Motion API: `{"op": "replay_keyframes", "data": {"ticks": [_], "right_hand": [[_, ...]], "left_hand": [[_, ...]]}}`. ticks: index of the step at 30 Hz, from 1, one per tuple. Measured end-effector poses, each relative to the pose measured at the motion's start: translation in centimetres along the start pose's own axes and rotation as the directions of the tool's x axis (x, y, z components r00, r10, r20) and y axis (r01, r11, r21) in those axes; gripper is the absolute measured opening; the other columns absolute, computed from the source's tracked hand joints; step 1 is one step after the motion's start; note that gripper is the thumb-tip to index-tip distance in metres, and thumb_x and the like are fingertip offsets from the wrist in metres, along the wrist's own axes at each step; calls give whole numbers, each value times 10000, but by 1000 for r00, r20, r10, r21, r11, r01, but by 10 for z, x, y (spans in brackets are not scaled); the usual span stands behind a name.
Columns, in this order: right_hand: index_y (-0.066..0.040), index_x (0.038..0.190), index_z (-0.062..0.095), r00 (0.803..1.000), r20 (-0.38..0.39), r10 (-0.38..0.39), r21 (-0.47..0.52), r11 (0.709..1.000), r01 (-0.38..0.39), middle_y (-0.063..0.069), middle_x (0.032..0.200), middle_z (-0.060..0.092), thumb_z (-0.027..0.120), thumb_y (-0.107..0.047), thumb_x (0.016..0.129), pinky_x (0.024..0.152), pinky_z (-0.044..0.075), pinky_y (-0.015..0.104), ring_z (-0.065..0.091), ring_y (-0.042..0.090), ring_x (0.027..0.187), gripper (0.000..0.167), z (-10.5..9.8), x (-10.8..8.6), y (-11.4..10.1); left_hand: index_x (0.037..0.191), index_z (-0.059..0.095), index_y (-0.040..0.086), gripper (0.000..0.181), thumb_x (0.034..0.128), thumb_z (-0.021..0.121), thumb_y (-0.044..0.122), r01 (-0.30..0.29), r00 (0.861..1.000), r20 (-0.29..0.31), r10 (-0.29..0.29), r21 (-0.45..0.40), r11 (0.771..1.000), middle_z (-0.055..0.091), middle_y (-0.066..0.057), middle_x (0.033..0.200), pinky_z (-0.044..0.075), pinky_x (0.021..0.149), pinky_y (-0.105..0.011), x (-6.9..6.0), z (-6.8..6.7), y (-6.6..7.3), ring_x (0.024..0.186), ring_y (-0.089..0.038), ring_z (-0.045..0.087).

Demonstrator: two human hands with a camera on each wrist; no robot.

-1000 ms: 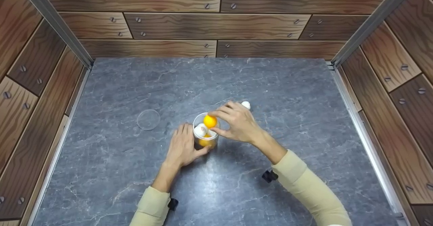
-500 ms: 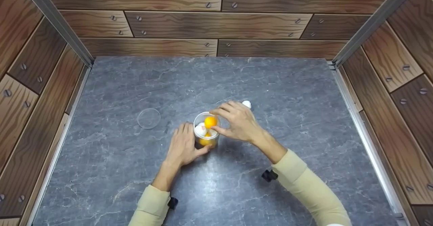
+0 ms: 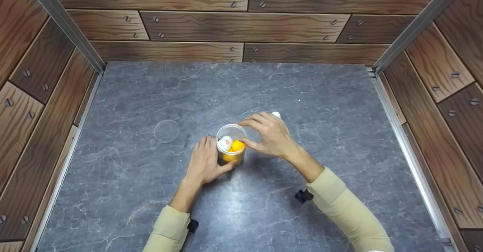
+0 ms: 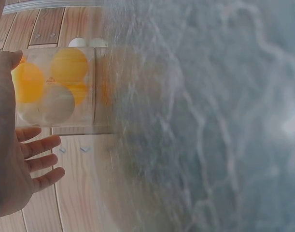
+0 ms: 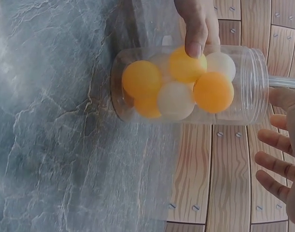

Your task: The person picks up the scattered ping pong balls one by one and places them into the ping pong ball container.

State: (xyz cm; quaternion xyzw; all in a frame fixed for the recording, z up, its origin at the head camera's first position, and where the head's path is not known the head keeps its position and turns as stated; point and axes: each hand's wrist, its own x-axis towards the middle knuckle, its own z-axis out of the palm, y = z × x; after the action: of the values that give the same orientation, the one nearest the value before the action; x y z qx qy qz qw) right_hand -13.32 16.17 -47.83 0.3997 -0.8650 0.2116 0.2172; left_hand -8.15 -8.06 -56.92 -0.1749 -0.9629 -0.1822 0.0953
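A clear plastic jar (image 3: 232, 126) stands upright on the grey marbled table, holding several orange and white table tennis balls. My left hand (image 3: 205, 161) holds the jar from the left, thumb on its near side and fingers along its far left side. An orange ball (image 5: 213, 92) lies highest among the balls, beneath the jar's open mouth. My right hand (image 3: 272, 137) is at the right of the rim with nothing between thumb and fingers; its fingers are spread in the right wrist view. Partly behind it shows a white ball (image 3: 276, 114) on the table.
A clear round lid (image 3: 166, 131) lies flat to the left of the jar. Wood-patterned walls (image 3: 241, 27) border the table at the back and both sides, with metal posts (image 3: 62, 29) in the corners. Two white balls (image 4: 77, 42) appear beyond the jar in the left wrist view.
The orange ball, earlier pinched by my right hand at the jar's mouth, has dropped in among the others. My right hand has let go and shifted slightly right. My left hand stays put.
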Motion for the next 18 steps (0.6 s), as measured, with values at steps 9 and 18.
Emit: {"op": "replay_keyframes", "data": {"ticks": [9,18], "right_hand": [[-148,1191,772,997,-27,71,56,996,-69,25,1100,786,874,-409,809,838,596,356,708,225,975,474,-4,-9,10],[-146,1302,719,993,-40,110,42,993,-109,45,1154,767,828,-487,835,822,593,371,692,223,982,589,-6,-20,29]], "left_hand": [[1283,529,-9,889,815,671,734,-17,999,-34,17,5,1000,638,-164,1162,517,869,-462,0,1,-1,1059,-339,613],[1321,519,-8,919,824,666,751,-3,1000,-9,3,4,1000,629,-168,1200,512,912,-471,0,-2,1,1108,-338,603]]}}
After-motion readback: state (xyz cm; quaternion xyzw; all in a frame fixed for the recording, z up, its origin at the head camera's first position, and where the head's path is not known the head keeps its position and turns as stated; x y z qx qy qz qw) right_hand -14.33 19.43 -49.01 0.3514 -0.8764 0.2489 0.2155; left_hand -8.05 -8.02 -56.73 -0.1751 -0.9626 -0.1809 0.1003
